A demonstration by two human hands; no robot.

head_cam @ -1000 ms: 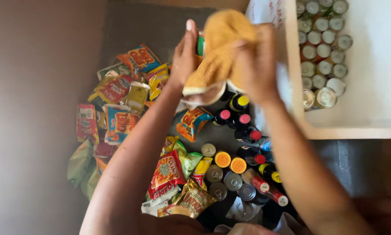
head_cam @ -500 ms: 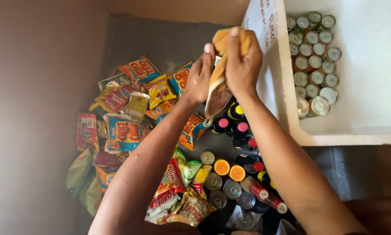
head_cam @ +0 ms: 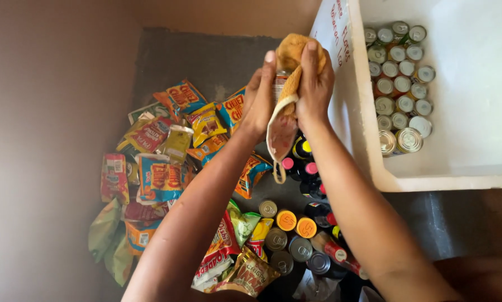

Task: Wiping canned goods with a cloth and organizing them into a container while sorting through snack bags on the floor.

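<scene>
My left hand (head_cam: 260, 99) grips a small can (head_cam: 280, 84), of which only a strip of label shows. My right hand (head_cam: 314, 84) presses an orange-yellow cloth (head_cam: 287, 106) around that can, the cloth hanging down below both hands. The two hands are raised close together above a pile of goods on the floor, right beside the left wall of a white box (head_cam: 368, 140).
The white box holds several tins (head_cam: 399, 84) standing in rows. Below the hands lie many bright snack packets (head_cam: 161, 168), plus upright bottles with pink and yellow caps (head_cam: 304, 162) and loose cans (head_cam: 287, 240). A brown wall fills the left side.
Both hands have drawn closer together and shifted right toward the box. The cloth, earlier spread wide over the can, is now bunched around it under the right hand.
</scene>
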